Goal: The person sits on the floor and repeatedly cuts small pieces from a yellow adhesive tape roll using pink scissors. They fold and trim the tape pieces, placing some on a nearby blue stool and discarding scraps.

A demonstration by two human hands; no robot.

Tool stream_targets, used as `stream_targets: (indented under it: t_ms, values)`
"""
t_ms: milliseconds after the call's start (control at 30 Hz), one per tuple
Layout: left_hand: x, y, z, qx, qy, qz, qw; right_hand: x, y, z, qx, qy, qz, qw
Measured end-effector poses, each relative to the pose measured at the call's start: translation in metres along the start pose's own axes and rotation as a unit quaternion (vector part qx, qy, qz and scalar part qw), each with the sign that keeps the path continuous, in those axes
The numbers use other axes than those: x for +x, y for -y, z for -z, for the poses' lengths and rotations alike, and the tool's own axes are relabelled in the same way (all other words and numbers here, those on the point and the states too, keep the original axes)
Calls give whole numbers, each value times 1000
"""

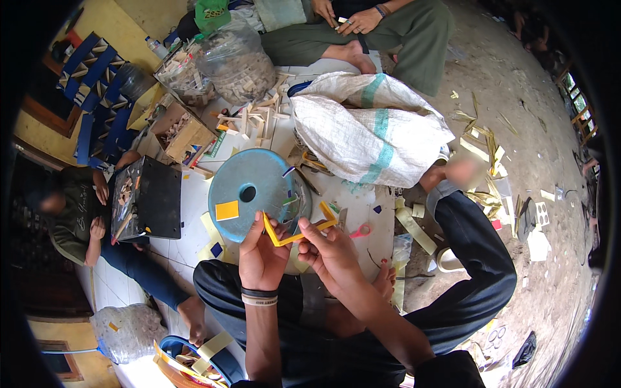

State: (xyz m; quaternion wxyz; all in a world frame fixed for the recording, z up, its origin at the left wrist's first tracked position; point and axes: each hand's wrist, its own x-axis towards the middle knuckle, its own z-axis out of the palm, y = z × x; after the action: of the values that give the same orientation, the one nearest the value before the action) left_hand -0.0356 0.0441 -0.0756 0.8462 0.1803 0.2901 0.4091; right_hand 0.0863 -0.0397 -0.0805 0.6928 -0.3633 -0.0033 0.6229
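A thin yellow frame piece, bent into an open three-sided shape (282,242), is held up between my two hands over the near edge of a round teal stool. My left hand (265,264) pinches its left corner between thumb and fingers. On the other side, my right hand (331,253) grips it near the right corner with the thumb on top. The teal stool (228,176) has a hole in its middle. On its top lie a yellow square (227,211) and a small dark blue-and-white strip (288,171).
Beyond the stool lies a white woven sack (336,132). Wood pieces (255,123) and a clear bag of offcuts (236,64) stand at the back. Pink-handled scissors (361,231) rest right of the stool. A person (84,207) sits left by a black box (147,197); another (362,22) sits opposite.
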Motion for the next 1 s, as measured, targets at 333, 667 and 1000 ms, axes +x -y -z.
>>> stream_targets:
  t_ms: [333,667,1000]
  values:
    - [-4,8,15,-61,92,-13,994,2,-1,-5,-245,38,312,917]
    - [-8,19,50,-129,181,-20,975,-15,13,-11,-513,113,456,718]
    - [-24,-10,21,164,344,-209,901,-1,24,10,-320,255,344,845]
